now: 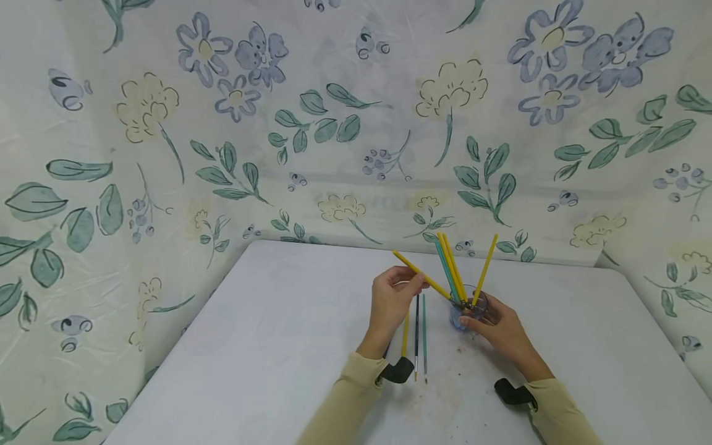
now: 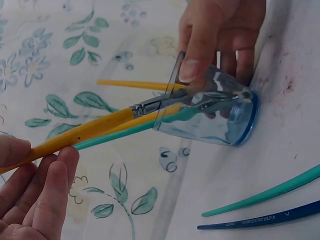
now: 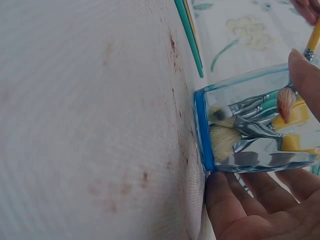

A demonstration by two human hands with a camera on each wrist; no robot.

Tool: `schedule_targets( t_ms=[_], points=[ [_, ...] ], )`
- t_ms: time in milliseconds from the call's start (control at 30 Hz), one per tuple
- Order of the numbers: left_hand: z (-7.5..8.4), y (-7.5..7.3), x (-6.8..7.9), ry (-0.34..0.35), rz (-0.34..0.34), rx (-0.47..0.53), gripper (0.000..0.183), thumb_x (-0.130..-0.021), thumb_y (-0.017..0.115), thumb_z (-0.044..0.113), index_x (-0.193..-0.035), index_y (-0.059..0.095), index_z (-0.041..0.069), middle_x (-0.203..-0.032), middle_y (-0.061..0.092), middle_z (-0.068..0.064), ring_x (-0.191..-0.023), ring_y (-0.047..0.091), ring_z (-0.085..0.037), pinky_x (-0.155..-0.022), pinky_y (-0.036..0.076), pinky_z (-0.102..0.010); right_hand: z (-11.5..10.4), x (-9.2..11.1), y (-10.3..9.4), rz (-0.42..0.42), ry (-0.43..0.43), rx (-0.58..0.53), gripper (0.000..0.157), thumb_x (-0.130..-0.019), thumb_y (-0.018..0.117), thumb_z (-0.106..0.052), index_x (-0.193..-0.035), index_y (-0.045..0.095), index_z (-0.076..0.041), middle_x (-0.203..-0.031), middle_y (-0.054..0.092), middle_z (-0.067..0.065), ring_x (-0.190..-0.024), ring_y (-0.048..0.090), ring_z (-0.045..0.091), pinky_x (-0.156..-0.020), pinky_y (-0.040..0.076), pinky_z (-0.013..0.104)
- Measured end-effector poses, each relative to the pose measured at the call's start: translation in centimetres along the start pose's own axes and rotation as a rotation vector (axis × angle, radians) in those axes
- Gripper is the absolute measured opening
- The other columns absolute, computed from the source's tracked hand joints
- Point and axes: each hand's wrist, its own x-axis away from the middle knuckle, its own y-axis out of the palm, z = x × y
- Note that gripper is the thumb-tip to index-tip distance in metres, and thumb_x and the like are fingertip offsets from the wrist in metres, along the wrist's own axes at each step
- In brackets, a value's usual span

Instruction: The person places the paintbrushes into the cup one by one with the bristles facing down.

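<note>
My left hand (image 1: 392, 303) pinches a yellow-handled paintbrush (image 2: 95, 130) by its handle, bristle end pointing down at the mouth of a clear glass (image 2: 245, 122) with a blue base. My right hand (image 1: 503, 330) grips that glass around its side, thumb near the rim. Inside the glass stand a green paintbrush (image 1: 447, 269) and several yellow paintbrushes (image 1: 486, 269), handles up. Through its wall the right wrist view shows pale bristles (image 3: 225, 140) at the bottom and brownish bristles (image 3: 286, 102) near the mouth.
On the white table (image 1: 267, 346), between the forearms, lie a yellow paintbrush (image 1: 405, 334), a dark blue one (image 1: 416, 337) and a green one (image 1: 425, 337). Reddish-brown specks (image 3: 145, 177) mark the tabletop. A floral-patterned sheet (image 1: 334, 154) hangs behind the table.
</note>
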Motion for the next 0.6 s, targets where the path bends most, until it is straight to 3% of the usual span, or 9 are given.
schedule_targets(
  t_ms=[167,433,600],
  points=[
    [0.09,0.08,0.11,-0.006,-0.026,0.002,0.024,-0.096,0.073,0.016,-0.111,0.071,-0.003,-0.104,0.077,-0.024,-0.093,0.077,-0.04,-0.079,0.064,-0.025,0.13,-0.03,-0.02,0.0,0.009,0.005,0.092,-0.09,0.08,-0.043,-0.161,0.034,-0.008,-0.155,0.053,0.021,-0.147,0.046,0.042,-0.117,0.043,0.049],
    [0.04,0.64,0.34,-0.055,-0.039,-0.047,0.025,-0.097,0.072,0.019,-0.113,0.071,0.0,-0.107,0.076,-0.017,-0.088,0.08,-0.022,-0.085,0.064,-0.029,0.07,-0.06,0.01,0.006,0.019,0.007,0.092,-0.089,0.08,-0.043,-0.161,0.034,-0.008,-0.159,0.047,0.021,-0.149,0.044,0.042,-0.119,0.042,0.051],
    [0.17,0.8,0.44,-0.061,-0.053,-0.046,0.023,-0.097,0.072,0.017,-0.114,0.072,0.001,-0.108,0.076,-0.017,-0.092,0.079,-0.026,-0.087,0.064,-0.03,-0.02,-0.02,-0.03,0.002,0.019,0.007,0.092,-0.089,0.08,-0.043,-0.161,0.034,-0.009,-0.159,0.046,0.021,-0.149,0.043,0.042,-0.119,0.041,0.051]
  ],
)
